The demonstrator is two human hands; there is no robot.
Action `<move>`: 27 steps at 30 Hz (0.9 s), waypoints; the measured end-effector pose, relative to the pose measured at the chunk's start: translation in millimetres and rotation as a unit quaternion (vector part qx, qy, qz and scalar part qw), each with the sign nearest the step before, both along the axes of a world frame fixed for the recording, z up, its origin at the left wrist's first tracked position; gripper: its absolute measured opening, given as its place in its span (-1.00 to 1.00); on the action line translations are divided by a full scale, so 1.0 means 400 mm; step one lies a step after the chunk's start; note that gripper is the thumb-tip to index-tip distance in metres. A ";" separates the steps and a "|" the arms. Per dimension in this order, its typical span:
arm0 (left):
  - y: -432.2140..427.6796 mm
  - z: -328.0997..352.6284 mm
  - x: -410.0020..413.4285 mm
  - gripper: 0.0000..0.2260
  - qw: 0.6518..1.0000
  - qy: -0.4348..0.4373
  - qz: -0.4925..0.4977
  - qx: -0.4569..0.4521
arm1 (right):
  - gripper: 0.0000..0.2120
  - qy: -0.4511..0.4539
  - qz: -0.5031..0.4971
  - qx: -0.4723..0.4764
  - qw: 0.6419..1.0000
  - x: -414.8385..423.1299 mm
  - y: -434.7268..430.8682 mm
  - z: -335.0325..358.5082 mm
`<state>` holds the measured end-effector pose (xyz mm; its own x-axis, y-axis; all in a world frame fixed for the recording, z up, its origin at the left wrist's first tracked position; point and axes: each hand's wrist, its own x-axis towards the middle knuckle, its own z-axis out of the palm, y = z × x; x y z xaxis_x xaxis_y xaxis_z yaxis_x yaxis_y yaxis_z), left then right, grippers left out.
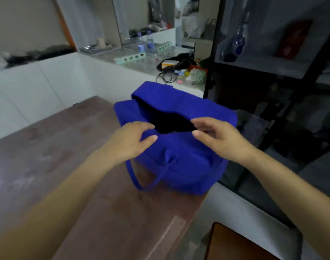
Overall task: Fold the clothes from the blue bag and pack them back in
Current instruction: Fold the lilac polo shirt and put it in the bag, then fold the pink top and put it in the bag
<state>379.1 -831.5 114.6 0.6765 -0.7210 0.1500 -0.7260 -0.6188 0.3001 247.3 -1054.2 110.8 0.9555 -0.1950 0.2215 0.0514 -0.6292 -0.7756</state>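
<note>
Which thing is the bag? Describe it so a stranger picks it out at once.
Start at the reddish-brown table and go to its far right corner, beside the black shelf. The bag sits there with its dark mouth open, the left hand and the right hand pinching its near rim. It is the only bright blue cloth thing, with a strap hanging down its front.
</note>
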 end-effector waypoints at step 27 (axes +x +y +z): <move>1.274 -0.213 -1.066 -0.56 0.865 0.259 0.429 -0.009 | -0.48 0.201 0.490 -0.036 0.847 -0.372 1.179 -0.246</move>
<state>-47.5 -321.9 29.5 0.9417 0.0801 -0.3266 0.2333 -0.8550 0.4632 98.7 -582.4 12.3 0.6519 0.7358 -0.1831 0.3168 -0.4837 -0.8159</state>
